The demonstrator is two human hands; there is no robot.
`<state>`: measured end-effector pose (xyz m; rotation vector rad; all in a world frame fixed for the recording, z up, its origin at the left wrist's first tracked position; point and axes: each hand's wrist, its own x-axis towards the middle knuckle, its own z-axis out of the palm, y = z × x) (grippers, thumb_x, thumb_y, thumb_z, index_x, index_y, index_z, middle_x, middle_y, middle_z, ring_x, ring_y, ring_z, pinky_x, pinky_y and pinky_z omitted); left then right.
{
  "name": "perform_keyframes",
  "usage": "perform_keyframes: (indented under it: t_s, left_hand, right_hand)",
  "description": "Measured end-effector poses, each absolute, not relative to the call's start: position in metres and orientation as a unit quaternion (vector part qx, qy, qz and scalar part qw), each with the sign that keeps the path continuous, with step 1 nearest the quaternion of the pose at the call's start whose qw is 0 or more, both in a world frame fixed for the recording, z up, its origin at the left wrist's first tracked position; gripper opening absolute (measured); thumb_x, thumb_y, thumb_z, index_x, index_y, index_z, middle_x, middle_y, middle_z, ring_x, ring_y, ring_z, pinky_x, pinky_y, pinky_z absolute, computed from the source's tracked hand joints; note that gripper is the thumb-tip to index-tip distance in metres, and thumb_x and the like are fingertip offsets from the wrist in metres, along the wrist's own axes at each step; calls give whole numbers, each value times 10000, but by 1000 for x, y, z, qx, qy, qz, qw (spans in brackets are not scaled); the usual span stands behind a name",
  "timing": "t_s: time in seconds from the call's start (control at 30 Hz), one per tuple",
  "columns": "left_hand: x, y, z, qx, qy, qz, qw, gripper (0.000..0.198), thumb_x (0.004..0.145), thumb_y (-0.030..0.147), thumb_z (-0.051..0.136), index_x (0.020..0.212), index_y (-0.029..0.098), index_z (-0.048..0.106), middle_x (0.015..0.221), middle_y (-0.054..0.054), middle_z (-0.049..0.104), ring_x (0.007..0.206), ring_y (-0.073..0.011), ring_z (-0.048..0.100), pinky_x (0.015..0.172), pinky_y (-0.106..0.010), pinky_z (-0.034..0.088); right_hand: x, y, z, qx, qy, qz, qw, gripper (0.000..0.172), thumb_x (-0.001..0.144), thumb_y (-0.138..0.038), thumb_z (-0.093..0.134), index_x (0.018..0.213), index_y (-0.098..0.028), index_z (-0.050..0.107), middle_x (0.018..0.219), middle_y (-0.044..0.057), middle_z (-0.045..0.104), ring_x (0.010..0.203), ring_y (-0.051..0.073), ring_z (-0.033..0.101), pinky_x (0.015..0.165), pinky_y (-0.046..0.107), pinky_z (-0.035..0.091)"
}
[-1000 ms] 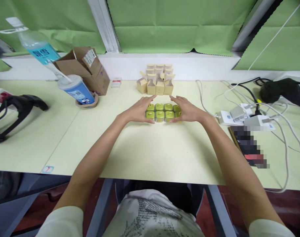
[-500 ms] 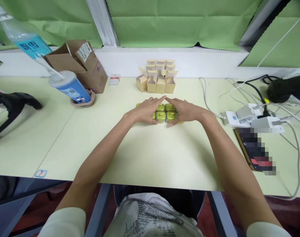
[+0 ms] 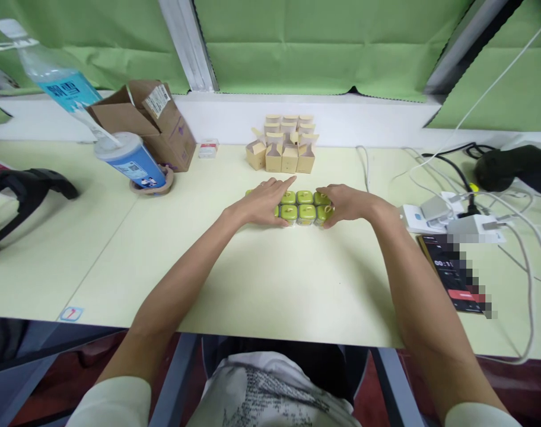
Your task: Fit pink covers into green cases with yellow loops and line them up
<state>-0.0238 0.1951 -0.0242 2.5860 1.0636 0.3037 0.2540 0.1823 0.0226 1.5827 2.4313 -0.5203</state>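
Several small clear containers with green lids (image 3: 306,212) stand in two tight rows on the table, each lid with a small loop handle. My left hand (image 3: 265,201) lies over the left part of the rows, thumb at the near side and index finger stretched out along the far side. It hides several lids. At the right end of the rows, my right hand (image 3: 347,203) rests with fingers at the far edge and thumb at the near edge, spread apart around the last lids. The palm hides whether it presses on them.
Small open cardboard boxes (image 3: 290,157) stand grouped behind the containers. At the left are a brown carton (image 3: 177,142), a blue cup (image 3: 139,166) and a tilted bottle (image 3: 68,89). Power strips (image 3: 430,213), cables and a phone (image 3: 452,276) lie at the right.
My right hand has slid to the right, uncovering more green lids. My left hand stays nearly in place, and the two index fingertips that met are now apart.
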Motion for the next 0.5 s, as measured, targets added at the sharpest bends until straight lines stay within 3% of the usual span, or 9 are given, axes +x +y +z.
perform_keyframes:
  t_s: [0.17,0.3,0.37,0.43,0.5]
  left_hand:
    - [-29,200,-32,898,376,137,184,1390,657,628,961,1792,203,281,1490,-222,658,1433,-515,542,1200,-573,447]
    - [-50,210,-29,885,384,146,218,1580,416,607,1070,1762,206,346,1560,-232,621,1503,-553,490,1274,-602,377]
    - [-62,215,-26,877,395,140,234,1543,393,611,1074,1727,210,411,1531,-215,648,1485,-546,518,1276,-584,384]
    - [-69,218,-25,875,396,127,247,1477,443,607,1057,1721,225,422,1538,-192,656,1461,-515,558,1249,-540,423]
    - [-72,219,-25,874,393,126,255,1448,473,571,1049,1728,228,414,1591,-187,631,1468,-491,567,1232,-500,440]
  right_hand:
    - [256,182,21,536,820,-183,80,699,706,-340,969,1337,-223,692,1336,148,749,1170,369,757,872,428,619]
    - [261,185,15,543,809,-215,63,1125,662,-409,1001,1660,-270,504,1595,189,632,1385,458,679,1048,535,619]
    - [263,186,13,555,800,-220,59,1290,618,-415,1023,1741,-303,398,1659,187,583,1412,492,657,1066,581,613]
    - [265,188,13,556,799,-218,69,1185,625,-384,1011,1684,-306,484,1574,171,650,1340,477,695,1013,565,624]
    - [266,189,13,539,810,-219,77,926,669,-379,985,1521,-301,629,1401,135,742,1218,420,745,935,505,630]
